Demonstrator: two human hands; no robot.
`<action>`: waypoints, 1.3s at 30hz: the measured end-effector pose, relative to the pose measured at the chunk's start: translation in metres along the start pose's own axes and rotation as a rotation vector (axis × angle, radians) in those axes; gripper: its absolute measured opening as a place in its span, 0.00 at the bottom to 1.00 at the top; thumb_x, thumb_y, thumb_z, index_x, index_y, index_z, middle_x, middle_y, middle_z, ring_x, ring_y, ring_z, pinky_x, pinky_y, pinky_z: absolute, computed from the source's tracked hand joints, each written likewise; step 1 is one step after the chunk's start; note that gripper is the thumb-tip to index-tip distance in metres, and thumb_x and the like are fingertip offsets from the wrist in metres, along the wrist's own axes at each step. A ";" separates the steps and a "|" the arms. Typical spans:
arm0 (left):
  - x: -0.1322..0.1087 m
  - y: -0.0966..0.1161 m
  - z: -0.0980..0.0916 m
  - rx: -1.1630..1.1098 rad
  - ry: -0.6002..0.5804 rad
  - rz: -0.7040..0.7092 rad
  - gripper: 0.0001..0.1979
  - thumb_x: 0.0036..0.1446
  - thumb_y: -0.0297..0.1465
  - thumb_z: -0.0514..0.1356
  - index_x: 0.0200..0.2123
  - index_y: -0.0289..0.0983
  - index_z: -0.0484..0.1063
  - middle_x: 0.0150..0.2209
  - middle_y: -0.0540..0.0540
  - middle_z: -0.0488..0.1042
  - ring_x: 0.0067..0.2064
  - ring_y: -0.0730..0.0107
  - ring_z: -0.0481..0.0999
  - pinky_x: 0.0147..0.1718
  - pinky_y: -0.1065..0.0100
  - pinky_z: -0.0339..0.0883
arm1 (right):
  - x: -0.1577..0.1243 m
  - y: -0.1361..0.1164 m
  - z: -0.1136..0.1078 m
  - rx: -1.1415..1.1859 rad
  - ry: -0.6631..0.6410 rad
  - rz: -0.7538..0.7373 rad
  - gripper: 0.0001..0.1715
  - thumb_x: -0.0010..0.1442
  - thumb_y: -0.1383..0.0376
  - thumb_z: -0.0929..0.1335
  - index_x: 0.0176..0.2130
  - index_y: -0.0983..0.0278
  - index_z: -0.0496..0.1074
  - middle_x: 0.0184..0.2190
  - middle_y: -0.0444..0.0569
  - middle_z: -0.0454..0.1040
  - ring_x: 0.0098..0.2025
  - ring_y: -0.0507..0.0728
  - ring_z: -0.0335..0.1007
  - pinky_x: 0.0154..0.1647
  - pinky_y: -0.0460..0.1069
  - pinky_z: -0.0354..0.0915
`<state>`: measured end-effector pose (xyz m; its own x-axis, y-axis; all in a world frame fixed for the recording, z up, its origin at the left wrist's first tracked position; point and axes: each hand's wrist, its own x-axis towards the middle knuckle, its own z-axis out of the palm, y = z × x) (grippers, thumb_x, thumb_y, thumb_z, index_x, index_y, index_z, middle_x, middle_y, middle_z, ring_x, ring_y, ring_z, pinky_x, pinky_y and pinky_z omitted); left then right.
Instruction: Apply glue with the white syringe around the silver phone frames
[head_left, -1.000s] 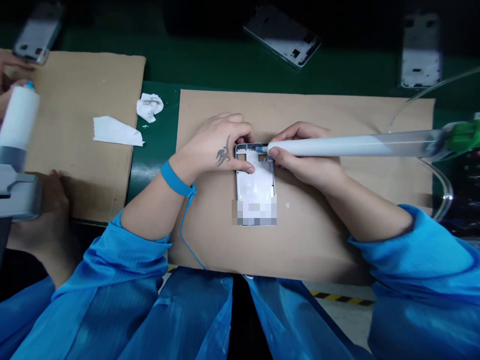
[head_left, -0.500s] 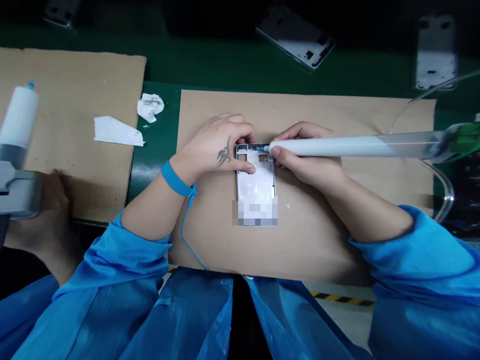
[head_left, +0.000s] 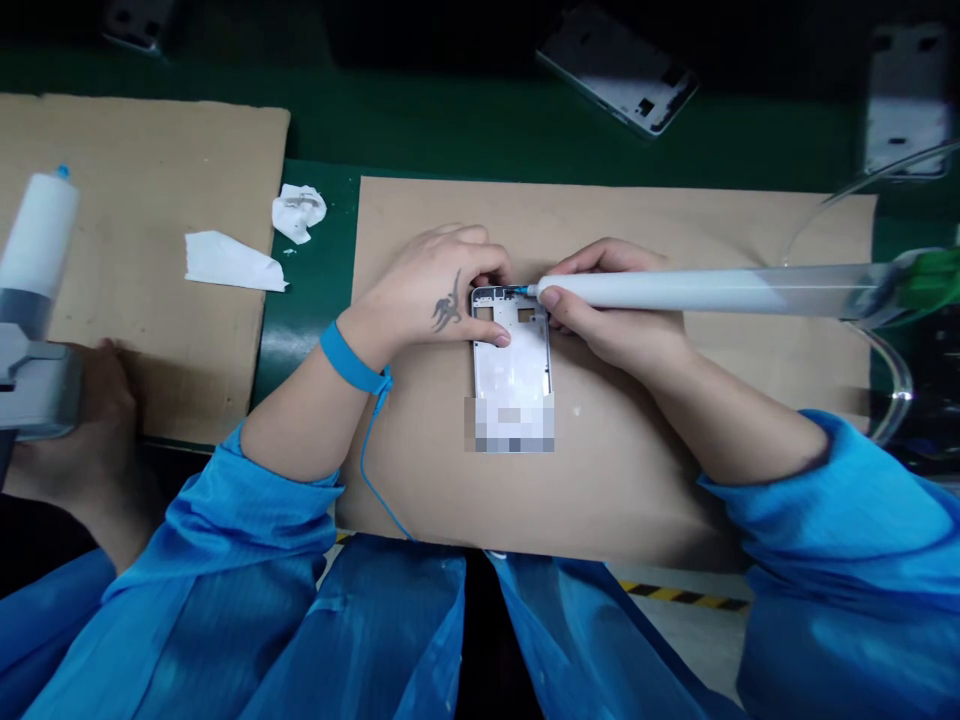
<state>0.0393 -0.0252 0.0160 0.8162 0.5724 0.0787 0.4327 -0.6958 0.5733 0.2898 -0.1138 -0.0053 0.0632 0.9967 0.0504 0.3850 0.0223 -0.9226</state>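
Head view: a pale, flat phone frame (head_left: pixel 517 368) with cutouts and a dark top strip lies on cardboard (head_left: pixel 450 450), pinched at one corner by the left hand (head_left: pixel 439 297), the right hand (head_left: pixel 626 325) gripping a white syringe (head_left: pixel 690 291).

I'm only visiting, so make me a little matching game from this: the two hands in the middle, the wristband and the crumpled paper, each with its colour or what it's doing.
1. left hand
2. right hand
3. wristband
4. crumpled paper

A. white
B. holding the syringe
C. blue
D. thumb on the frame

Pairs: 1-D, 2-B, 3-C, 4-A
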 end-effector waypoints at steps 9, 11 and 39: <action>-0.002 -0.004 0.003 -0.027 0.035 0.024 0.36 0.57 0.65 0.75 0.48 0.39 0.83 0.43 0.42 0.81 0.46 0.51 0.81 0.49 0.55 0.71 | 0.001 0.001 0.001 0.010 -0.015 -0.009 0.17 0.59 0.51 0.84 0.40 0.56 0.81 0.38 0.49 0.87 0.38 0.62 0.85 0.37 0.56 0.82; -0.002 -0.004 0.002 -0.017 0.031 0.022 0.36 0.57 0.65 0.75 0.49 0.39 0.83 0.43 0.42 0.80 0.45 0.51 0.80 0.48 0.55 0.70 | 0.001 -0.001 0.000 -0.016 -0.017 -0.023 0.18 0.58 0.50 0.84 0.40 0.56 0.82 0.39 0.49 0.88 0.37 0.61 0.85 0.38 0.56 0.82; -0.005 -0.006 -0.012 -0.027 0.007 0.020 0.45 0.66 0.72 0.60 0.59 0.38 0.85 0.49 0.39 0.81 0.51 0.48 0.83 0.53 0.54 0.74 | -0.018 -0.057 -0.008 0.559 -0.164 -0.038 0.35 0.68 0.37 0.77 0.57 0.49 0.61 0.23 0.33 0.77 0.16 0.55 0.70 0.16 0.48 0.66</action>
<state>0.0277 -0.0186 0.0216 0.8216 0.5619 0.0959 0.4059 -0.6948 0.5937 0.2743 -0.1334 0.0494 -0.1013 0.9924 0.0691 -0.1629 0.0520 -0.9853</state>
